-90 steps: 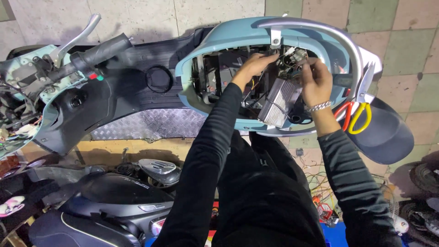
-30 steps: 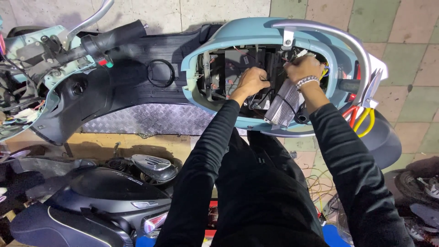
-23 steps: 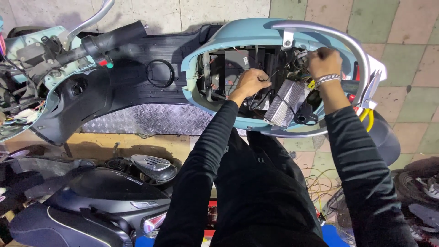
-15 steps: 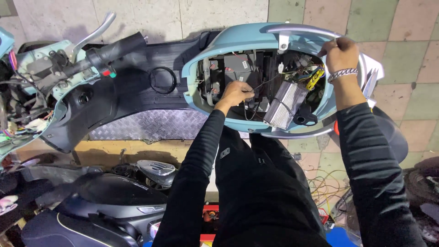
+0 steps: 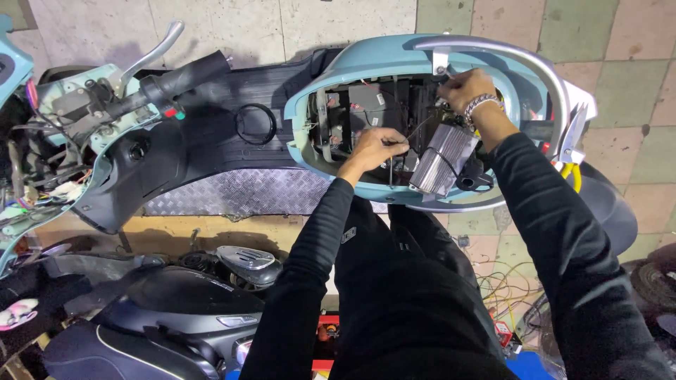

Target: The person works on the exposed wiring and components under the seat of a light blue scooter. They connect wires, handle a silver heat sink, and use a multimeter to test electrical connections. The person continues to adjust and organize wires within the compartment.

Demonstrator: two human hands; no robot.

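A light-blue scooter (image 5: 366, 60) lies with its under-seat compartment open in front of me. My left hand (image 5: 373, 146) is inside the compartment, fingers pinched on a thin dark wire (image 5: 417, 129) that runs up to the right. My right hand (image 5: 461, 88), with a bead bracelet on the wrist, is at the compartment's upper right. Its fingers are closed on a wire bundle (image 5: 445, 104) under the silver grab rail (image 5: 507, 51). A silver finned controller box (image 5: 440, 160) leans tilted between my two hands, with a black cable across it.
The handlebar with a black grip and lever (image 5: 169, 77) lies at the left, above the diamond-plate footboard (image 5: 239, 193). A dark grey scooter (image 5: 162, 313) stands at the lower left. Loose yellow and red wires (image 5: 503, 288) lie on the tiled floor beside my legs.
My right hand left the controller box, rose to the grab rail, then settled on the wires just below it. My left hand slid down and left, drawing the thin wire.
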